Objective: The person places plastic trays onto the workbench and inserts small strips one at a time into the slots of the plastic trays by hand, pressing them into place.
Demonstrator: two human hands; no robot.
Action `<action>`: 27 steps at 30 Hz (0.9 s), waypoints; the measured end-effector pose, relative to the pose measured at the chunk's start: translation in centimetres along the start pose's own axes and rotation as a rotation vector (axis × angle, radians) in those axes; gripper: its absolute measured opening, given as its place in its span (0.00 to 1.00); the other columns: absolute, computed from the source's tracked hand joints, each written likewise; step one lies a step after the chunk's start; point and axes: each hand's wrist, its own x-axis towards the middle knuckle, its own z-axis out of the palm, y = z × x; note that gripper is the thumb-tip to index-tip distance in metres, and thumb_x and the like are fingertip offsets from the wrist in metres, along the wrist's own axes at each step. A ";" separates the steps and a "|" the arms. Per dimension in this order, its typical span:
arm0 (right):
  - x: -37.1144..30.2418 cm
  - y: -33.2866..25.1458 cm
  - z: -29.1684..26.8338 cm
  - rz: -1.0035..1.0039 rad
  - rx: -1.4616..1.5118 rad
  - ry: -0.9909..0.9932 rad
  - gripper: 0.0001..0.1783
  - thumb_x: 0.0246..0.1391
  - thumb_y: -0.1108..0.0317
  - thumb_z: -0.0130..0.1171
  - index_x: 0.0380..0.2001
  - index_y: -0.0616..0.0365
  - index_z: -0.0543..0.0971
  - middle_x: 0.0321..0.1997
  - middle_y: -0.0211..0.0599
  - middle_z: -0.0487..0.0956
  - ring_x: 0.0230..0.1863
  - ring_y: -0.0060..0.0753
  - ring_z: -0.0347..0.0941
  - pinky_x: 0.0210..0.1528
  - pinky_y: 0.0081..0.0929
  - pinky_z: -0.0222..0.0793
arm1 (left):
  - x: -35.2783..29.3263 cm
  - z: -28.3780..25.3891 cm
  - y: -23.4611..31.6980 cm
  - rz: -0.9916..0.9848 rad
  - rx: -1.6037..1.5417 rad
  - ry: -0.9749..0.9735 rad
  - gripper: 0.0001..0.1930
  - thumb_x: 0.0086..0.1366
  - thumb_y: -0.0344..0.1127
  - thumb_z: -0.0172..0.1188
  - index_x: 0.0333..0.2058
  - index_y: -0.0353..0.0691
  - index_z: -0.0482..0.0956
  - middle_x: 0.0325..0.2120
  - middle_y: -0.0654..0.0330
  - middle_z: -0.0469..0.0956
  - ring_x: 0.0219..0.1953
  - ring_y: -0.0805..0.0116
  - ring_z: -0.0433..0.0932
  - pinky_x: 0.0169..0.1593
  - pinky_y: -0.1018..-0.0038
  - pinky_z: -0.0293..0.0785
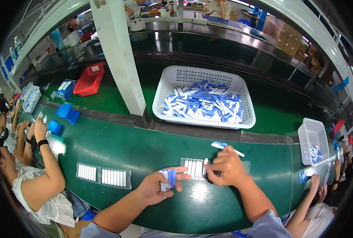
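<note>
At the near centre of the green table (152, 148), white strips (193, 167) are rowed in a clear tray (182, 161). A blue-and-white bundle (171, 178) is clamped in the left hand (152, 187); the right hand (227, 167) is placed at the row's right end, its pinch undetermined. Strips should be seated parallel, without overlap.

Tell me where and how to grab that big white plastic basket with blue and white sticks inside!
Probably best by the rim of the basket at its two short ends, one hand each, coming from outside. The raised rim there stands clear of the heaped sticks. Mind the left end: the white upright post looks close, leaving less room.
</note>
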 end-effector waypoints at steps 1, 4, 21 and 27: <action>-0.1 0.0 -0.1 0.002 -0.003 0.001 0.03 0.41 0.67 0.70 0.22 0.50 0.90 0.11 0.25 0.71 0.19 0.30 0.63 0.38 0.30 0.57 | -0.1 0.0 0.0 -0.003 0.002 -0.003 0.34 0.60 0.26 0.47 0.68 0.30 0.65 0.59 0.47 0.78 0.39 0.62 0.79 0.22 0.80 0.62; -0.1 0.1 0.3 -0.004 0.142 0.006 0.05 0.38 0.67 0.68 0.22 0.49 0.90 0.12 0.24 0.72 0.20 0.30 0.64 0.37 0.31 0.58 | -0.2 -0.1 0.0 -0.005 -0.007 -0.022 0.34 0.60 0.26 0.47 0.68 0.30 0.65 0.58 0.47 0.78 0.39 0.61 0.79 0.22 0.80 0.62; 0.3 -3.0 1.7 -0.063 0.025 0.353 0.06 0.40 0.71 0.69 0.27 0.51 0.87 0.15 0.22 0.70 0.19 0.29 0.62 0.36 0.34 0.55 | -0.4 2.3 -0.3 -0.037 0.167 0.007 0.37 0.61 0.22 0.45 0.72 0.31 0.58 0.66 0.41 0.70 0.42 0.64 0.80 0.22 0.82 0.59; 1.7 -6.6 0.4 0.076 0.282 0.170 0.08 0.44 0.62 0.77 0.30 0.46 0.89 0.18 0.20 0.72 0.23 0.25 0.67 0.39 0.31 0.54 | -0.1 1.7 -1.4 -0.123 0.270 -0.067 0.38 0.61 0.23 0.44 0.73 0.39 0.55 0.66 0.39 0.70 0.33 0.67 0.80 0.21 0.82 0.56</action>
